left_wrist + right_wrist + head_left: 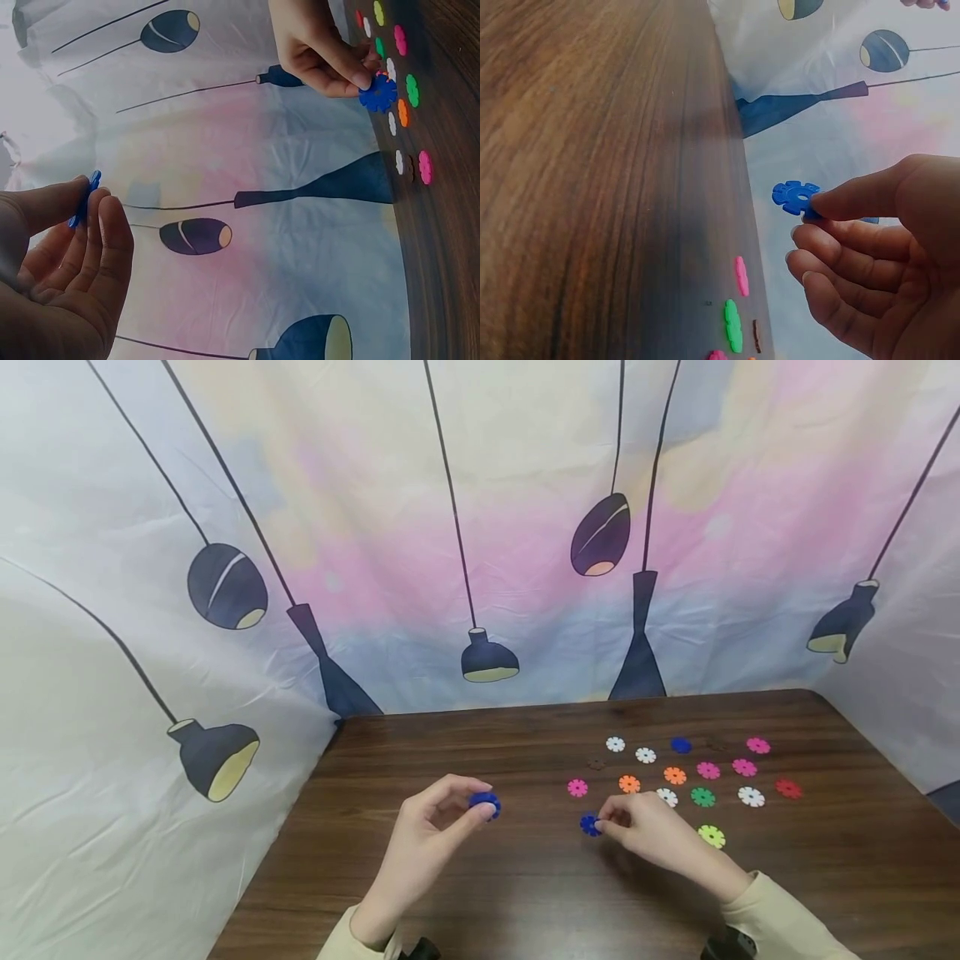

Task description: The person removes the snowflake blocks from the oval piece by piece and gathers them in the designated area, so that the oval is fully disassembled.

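My left hand [427, 831] pinches a blue notched disc [485, 804] between thumb and fingers, above the table. In the left wrist view that disc [85, 199] shows nearly edge-on. My right hand [660, 833], to its right, pinches a second blue notched disc [590, 824] by its edge. The right wrist view shows this disc [796, 197] with its round centre hole and notched rim, held between thumb and index finger. The two blue discs are apart.
Several more notched discs lie on the brown wooden table [525, 902], mostly beyond and right of my right hand: pink [577, 787], orange [675, 775], green [702, 797], white [751, 797], red [788, 788] and yellow [711, 836]. A printed curtain [540, 610] hangs behind the table.
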Available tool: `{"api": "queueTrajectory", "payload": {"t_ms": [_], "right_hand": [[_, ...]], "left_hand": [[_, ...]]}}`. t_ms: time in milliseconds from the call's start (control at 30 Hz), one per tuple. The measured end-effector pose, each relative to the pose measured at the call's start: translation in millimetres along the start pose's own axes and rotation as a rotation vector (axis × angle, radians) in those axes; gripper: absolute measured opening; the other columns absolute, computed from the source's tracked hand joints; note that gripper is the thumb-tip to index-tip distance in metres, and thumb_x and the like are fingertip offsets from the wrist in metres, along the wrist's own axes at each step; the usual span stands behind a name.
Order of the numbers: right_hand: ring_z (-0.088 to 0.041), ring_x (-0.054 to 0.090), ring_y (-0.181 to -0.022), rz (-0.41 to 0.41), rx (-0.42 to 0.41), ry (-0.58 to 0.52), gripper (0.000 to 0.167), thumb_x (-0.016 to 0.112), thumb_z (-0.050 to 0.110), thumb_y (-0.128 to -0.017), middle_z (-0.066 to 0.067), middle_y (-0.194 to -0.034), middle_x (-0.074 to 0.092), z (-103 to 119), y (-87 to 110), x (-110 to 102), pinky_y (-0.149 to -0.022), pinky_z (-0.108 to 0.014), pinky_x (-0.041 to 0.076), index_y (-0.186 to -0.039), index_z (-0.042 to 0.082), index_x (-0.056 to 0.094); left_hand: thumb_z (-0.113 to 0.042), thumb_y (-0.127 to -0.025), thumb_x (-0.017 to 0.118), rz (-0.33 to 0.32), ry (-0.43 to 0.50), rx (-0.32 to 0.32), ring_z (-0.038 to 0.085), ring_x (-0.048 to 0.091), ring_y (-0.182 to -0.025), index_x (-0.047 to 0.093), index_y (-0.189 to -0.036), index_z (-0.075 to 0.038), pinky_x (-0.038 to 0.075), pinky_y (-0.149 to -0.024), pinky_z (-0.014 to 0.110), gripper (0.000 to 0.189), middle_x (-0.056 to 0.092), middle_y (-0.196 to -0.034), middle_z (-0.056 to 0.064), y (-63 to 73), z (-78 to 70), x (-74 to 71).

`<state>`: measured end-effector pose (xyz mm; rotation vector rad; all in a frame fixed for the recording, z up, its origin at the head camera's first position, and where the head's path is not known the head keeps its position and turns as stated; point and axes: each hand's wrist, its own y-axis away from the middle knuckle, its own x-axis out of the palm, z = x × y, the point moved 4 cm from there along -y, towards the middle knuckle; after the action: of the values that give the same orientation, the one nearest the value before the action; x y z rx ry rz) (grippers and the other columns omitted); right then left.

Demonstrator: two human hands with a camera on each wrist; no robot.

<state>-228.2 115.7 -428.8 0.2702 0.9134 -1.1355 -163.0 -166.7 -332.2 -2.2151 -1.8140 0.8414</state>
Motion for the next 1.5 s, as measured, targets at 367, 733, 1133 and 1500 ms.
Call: {"api": "queueTrajectory", "payload": {"t_ms": [367,733,1133,1500], "right_hand": [[-0.001,0.051,-0.054,0.053,0.032,0.001,0.009,0.072,0.016,-0.092,0.011,-0.065,0.060,-4,0.7,6,-0.052,-0.024,0.044,-0.083,0.016,0.070],[-0.003,0.053,-0.050,0.107,0.031,-0.035,0.012,0.072,0.021,-0.094,0.010,-0.063,0.061,-11,3.0,11,-0.053,-0.024,0.045,-0.083,0.015,0.071],[-0.002,0.049,-0.051,0.131,0.041,0.018,0.013,0.073,0.019,-0.091,0.013,-0.061,0.056,-19,2.0,16,-0.050,-0.024,0.042,-0.079,0.017,0.069],[-0.002,0.046,-0.052,0.116,0.064,0.076,0.014,0.075,0.018,-0.089,0.015,-0.061,0.054,-25,0.9,15,-0.049,-0.023,0.040,-0.077,0.018,0.070]], "left_hand": [[-0.018,-0.094,0.074,0.011,-0.003,-0.007,0.024,0.070,-0.081,0.072,-0.109,-0.018,0.058,-0.067,0.035,0.015,0.073,-0.091,0.001,0.6,-0.3,2.5],[-0.015,-0.095,0.072,0.024,0.016,0.035,0.023,0.070,-0.080,0.071,-0.110,-0.017,0.058,-0.067,0.037,0.015,0.073,-0.091,0.002,0.5,0.5,4.7],[-0.015,-0.095,0.072,0.041,0.006,0.033,0.026,0.070,-0.081,0.071,-0.110,-0.017,0.058,-0.068,0.034,0.015,0.073,-0.092,0.002,-0.1,2.4,5.8],[-0.018,-0.094,0.073,0.054,-0.008,-0.004,0.019,0.070,-0.083,0.072,-0.109,-0.019,0.058,-0.071,0.034,0.015,0.073,-0.094,0.001,-0.2,4.6,7.2]]}}
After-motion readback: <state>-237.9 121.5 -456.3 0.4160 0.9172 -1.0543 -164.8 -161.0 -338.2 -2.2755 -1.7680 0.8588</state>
